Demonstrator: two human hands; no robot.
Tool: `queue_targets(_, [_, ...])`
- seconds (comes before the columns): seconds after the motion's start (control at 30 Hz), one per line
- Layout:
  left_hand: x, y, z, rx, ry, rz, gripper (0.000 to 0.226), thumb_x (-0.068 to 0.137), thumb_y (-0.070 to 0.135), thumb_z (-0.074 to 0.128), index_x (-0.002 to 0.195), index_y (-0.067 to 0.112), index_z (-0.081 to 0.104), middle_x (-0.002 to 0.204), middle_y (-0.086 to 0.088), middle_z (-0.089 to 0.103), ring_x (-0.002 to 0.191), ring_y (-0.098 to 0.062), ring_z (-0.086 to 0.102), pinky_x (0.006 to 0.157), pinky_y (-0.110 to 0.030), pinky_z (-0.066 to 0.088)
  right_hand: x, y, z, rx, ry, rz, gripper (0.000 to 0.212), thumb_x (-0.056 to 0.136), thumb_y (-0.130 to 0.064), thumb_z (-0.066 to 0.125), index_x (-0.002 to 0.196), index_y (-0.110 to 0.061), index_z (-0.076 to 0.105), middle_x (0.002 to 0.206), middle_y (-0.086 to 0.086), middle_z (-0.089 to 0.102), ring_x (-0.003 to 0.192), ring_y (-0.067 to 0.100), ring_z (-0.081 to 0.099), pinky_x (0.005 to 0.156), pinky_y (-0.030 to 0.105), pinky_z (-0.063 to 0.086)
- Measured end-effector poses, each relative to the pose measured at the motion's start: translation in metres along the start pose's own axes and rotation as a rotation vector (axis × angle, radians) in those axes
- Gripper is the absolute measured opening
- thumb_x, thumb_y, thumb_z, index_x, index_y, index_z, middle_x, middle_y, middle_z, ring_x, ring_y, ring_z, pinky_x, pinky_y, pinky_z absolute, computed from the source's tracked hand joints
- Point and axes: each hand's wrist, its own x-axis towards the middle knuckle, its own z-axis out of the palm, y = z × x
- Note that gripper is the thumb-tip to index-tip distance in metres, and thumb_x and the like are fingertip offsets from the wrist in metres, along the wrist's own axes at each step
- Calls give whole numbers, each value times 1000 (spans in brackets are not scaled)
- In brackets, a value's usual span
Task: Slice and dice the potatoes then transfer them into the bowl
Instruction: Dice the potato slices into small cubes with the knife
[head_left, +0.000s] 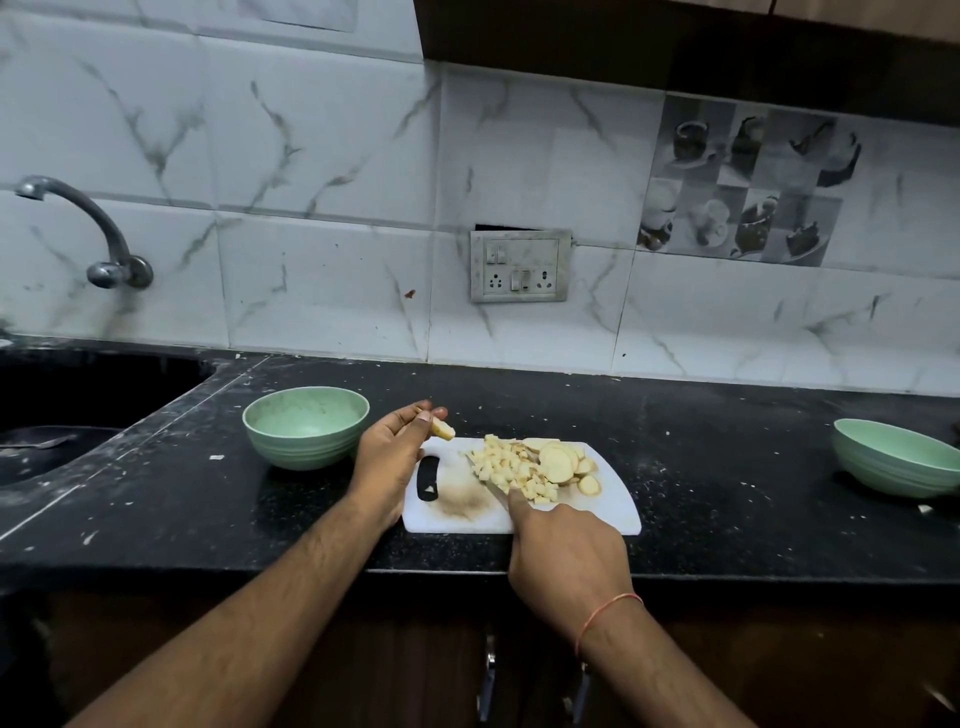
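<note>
On the black counter (675, 467) a white cutting board (613, 512) carries a heap of diced potato (511, 467) with round slices (558, 462) on its right side. The left hand (392, 457) pinches a potato piece (441, 429) above the board's far-left corner, its long axis running left to right. The right hand (569, 561) grips a knife (491, 488), its blade pointing far-left into the dice. A green bowl (306, 426) sits just left of the board.

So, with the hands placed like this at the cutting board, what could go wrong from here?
1. The right hand holds the knife with the forefinger along the blade, close to the diced potato; a slip might nick it.
2. The left hand pinches a potato piece above the counter, short of the near bowl; it may drop outside.
3. The slices sit near the cutting board edge and could slide off.
</note>
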Motion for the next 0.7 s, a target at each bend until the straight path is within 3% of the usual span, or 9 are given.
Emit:
queue_targets(0.1, [0,-3,1,77,-11,28,19,107,13,61,124,9,68,110,-3,81,107,-9,75,77,-19,51,1,2,3,18,20,13,64,98,-23,41,160,-30,27,97,3,68,91,29,67,61,35,41])
queue_targets(0.2, [0,-7,2,168,-51,67,15,106,14,63,119,15,70,112,-1,81,91,-8,75,79,-28,54,0,1,5,21,34,23,64,98,-23,40,160,-30,27,95,3,68,90,29,66,60,35,40])
queue_targets(0.3, [-5,-8,6,246,-95,134,18,105,12,63,122,13,70,107,1,82,96,-6,74,95,-33,50,3,5,8,120,77,32,52,100,-29,39,152,-34,40,96,2,69,91,29,66,64,35,44])
queue_targets(0.4, [-10,-7,9,381,-104,298,18,104,10,65,120,15,72,98,1,81,112,-6,73,100,-29,56,9,13,2,467,22,103,36,104,-41,40,132,-33,61,105,-1,73,96,26,65,78,36,53])
queue_targets(0.43, [-11,-7,9,456,-105,362,19,104,12,66,120,19,73,100,7,81,110,-5,73,97,-27,56,11,17,1,640,-19,126,34,105,-40,44,128,-30,66,100,-2,74,88,23,64,76,35,52])
queue_targets(0.5, [-15,-5,8,634,-137,475,21,103,18,67,119,30,75,108,21,78,108,1,71,88,-17,54,14,23,-4,1064,-105,228,30,106,-31,48,119,-18,72,65,-2,60,55,17,49,55,30,41])
queue_targets(0.53, [-17,-4,6,716,-168,512,22,103,20,67,119,33,76,111,27,76,110,3,69,84,-10,51,14,26,-8,1256,-157,314,29,107,-27,48,116,-13,72,54,-1,47,43,15,36,45,26,30])
queue_targets(0.6, [-17,-1,1,857,-243,569,23,103,24,68,120,36,76,114,32,73,116,6,63,84,-9,50,13,31,-15,1463,-245,438,28,107,-23,46,120,-3,63,50,0,35,37,12,24,44,19,16])
queue_targets(0.7, [-10,3,-12,971,-288,627,23,103,24,68,120,36,78,113,32,73,116,5,61,94,-21,53,11,33,-22,1545,-320,486,30,108,-23,45,126,-1,56,50,0,34,36,11,22,45,16,17])
